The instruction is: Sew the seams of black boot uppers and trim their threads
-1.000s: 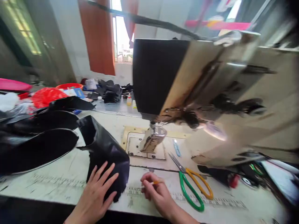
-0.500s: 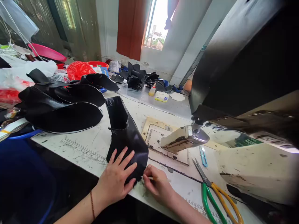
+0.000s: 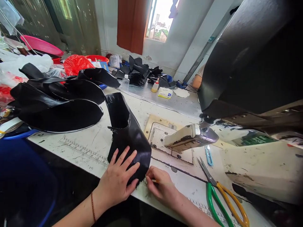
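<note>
The left hand (image 3: 118, 179) is laid flat, fingers spread, on the near end of the black leather piece (image 3: 129, 134). A thin stick (image 3: 155, 181) is pinched in the right hand (image 3: 162, 187), just beside it. A second earlier, that hand was held farther right.

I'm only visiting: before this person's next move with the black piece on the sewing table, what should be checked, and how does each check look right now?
1. Left hand flat on the black leather piece, pinning it: ok.
2. Right hand gripping the thin stick: ok.
3. Stick's tip meeting the piece's near edge: cannot tell, the spot is too small to read.
4. Scissors lying apart from both hands: ok.
5. Piece lying apart from the sewing machine's cream post: ok.
</note>
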`<action>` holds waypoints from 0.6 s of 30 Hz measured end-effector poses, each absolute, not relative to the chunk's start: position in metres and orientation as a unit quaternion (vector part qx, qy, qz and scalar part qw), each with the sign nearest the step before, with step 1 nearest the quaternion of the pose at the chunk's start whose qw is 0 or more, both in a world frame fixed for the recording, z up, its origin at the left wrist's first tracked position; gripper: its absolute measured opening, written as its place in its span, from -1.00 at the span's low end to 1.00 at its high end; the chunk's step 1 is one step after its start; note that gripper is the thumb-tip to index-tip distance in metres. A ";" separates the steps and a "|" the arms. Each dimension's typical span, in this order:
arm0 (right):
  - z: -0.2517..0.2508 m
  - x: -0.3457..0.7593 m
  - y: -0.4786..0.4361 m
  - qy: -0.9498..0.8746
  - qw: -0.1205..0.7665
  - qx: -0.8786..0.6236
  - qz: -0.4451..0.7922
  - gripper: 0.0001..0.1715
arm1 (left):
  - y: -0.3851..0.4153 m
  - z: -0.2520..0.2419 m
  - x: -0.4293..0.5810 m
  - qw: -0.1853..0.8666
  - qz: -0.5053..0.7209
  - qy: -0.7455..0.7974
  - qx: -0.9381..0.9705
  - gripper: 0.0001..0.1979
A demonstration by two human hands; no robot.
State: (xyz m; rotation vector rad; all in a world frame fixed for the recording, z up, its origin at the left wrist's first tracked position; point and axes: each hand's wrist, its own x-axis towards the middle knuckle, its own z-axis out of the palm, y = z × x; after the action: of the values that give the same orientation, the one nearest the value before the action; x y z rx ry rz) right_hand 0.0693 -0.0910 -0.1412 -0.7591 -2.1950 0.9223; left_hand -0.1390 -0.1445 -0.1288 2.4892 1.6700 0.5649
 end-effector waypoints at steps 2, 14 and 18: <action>-0.141 0.069 -0.090 -0.823 0.321 -0.297 0.362 -0.79 | -0.145 -0.129 -0.139 0.049 0.183 0.549 0.814 -0.61; -0.143 0.080 -0.088 -0.670 0.462 -0.368 0.449 -0.69 | -0.113 -0.113 -0.152 0.019 0.151 0.526 0.837 -0.50; -0.146 0.078 -0.087 -0.660 0.469 -0.386 0.442 -0.66 | -0.072 -0.079 -0.190 -0.148 0.190 0.573 0.783 -0.53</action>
State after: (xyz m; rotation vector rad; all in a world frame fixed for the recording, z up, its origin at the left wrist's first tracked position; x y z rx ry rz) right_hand 0.0782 -0.0869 -0.1456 -0.9463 -1.6180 1.0843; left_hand -0.1898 -0.0717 -0.0792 2.7232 1.9940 0.6610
